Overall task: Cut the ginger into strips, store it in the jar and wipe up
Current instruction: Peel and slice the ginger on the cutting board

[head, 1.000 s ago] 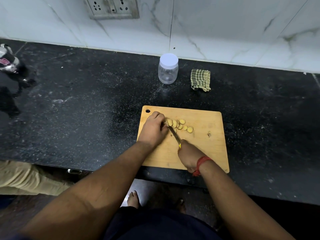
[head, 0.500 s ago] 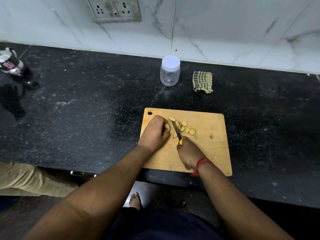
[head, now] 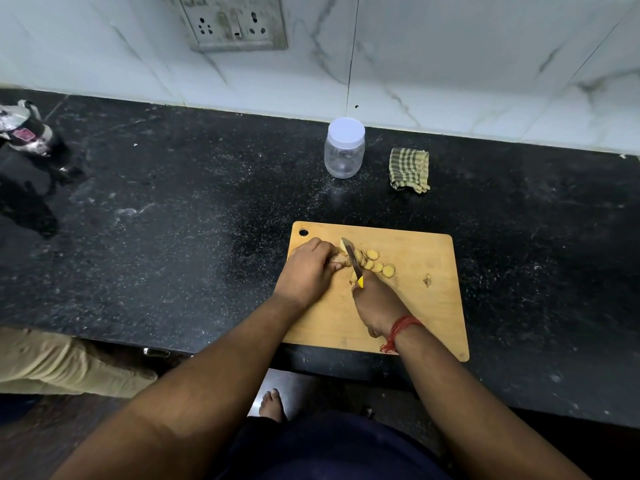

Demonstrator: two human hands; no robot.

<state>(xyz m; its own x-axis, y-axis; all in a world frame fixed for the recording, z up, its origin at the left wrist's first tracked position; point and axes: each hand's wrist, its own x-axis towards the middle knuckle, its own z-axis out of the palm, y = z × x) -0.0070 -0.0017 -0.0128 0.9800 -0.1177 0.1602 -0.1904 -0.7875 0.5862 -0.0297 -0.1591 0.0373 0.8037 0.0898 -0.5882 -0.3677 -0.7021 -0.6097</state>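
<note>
Nearby: jar (head: 344,148) | cloth (head: 409,169) | behind board (head: 422,306), both apart

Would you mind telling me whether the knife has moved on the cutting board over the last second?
Yes. The knife has shifted toward the board's hanging hole, closer to the left hand.

Black speckled stone counter (head: 173,209) across mid-frame, white marble-veined wall tiles (head: 450,64) above, grimy switch-and-socket plate (head: 235,24) at top centre, dim floor (head: 52,438) lower left
</note>
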